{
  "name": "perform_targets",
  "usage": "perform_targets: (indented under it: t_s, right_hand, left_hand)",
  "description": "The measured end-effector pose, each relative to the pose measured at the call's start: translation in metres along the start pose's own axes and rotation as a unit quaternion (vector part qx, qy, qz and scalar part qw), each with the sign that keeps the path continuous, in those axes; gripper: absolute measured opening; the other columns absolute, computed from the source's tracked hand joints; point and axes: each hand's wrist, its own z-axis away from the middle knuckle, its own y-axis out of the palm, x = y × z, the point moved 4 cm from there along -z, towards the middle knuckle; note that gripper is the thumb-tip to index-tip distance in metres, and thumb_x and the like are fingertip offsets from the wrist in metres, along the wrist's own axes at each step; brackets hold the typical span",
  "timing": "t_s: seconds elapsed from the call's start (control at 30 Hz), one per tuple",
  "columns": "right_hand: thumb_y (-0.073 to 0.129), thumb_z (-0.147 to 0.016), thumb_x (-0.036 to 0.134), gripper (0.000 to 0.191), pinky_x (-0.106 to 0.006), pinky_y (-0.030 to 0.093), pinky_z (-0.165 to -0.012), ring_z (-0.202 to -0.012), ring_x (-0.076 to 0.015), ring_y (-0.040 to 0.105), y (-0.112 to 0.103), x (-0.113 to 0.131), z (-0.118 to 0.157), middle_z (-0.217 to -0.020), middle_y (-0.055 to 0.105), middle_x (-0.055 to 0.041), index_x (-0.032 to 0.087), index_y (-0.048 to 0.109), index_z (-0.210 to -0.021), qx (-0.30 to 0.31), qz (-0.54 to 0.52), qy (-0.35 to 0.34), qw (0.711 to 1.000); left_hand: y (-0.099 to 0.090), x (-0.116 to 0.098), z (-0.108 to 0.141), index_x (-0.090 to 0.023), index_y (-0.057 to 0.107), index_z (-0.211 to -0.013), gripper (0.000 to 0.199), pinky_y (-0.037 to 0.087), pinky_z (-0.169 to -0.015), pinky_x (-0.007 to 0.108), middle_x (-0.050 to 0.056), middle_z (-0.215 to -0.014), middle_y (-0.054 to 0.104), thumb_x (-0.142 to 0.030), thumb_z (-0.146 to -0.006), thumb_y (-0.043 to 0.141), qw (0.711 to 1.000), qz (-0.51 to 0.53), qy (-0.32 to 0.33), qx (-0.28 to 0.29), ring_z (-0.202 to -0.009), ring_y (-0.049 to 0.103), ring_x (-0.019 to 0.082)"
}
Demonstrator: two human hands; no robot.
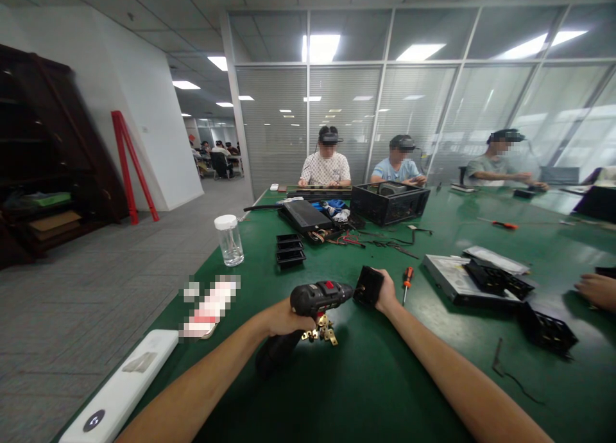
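My left hand (285, 319) is wrapped round the grip of a black cordless drill (315, 296), whose nose points right. In my right hand (386, 291) is a small black box-like part (368, 285), held up against or just beside the drill's tip; whether they touch I cannot tell. Small brass-coloured brackets (328, 334) lie in a pile on the green table below the drill. A screwdriver with an orange handle (408, 277) rests to the right of my right hand.
Black open boxes (290, 257), a clear jar (230, 241) and a long white device (126, 382) stand on the left. Ahead are a black computer case (391, 203) and loose cables. A metal drive (462, 281) with black plastic parts lies right. Several people sit around the table.
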Motion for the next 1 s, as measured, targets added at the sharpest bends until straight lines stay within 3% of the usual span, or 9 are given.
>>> perform_targets:
  t_s: [1.0]
  right_hand:
    - [0.047, -0.070, 0.036, 0.019, -0.031, 0.043, -0.046, -0.046, -0.0177, 0.051, -0.0027, -0.0010, -0.0013, -0.051, 0.055, -0.0018, 0.019, 0.054, -0.066, -0.010, 0.004, -0.010, 1.000]
  left_hand:
    - [0.0008, -0.0028, 0.0018, -0.014, 0.058, -0.081, 0.020, 0.036, -0.059, 0.023, -0.001, -0.070, 0.052, -0.014, -0.061, 0.063, 1.000, -0.002, -0.022, -0.007, -0.066, 0.045, 0.012]
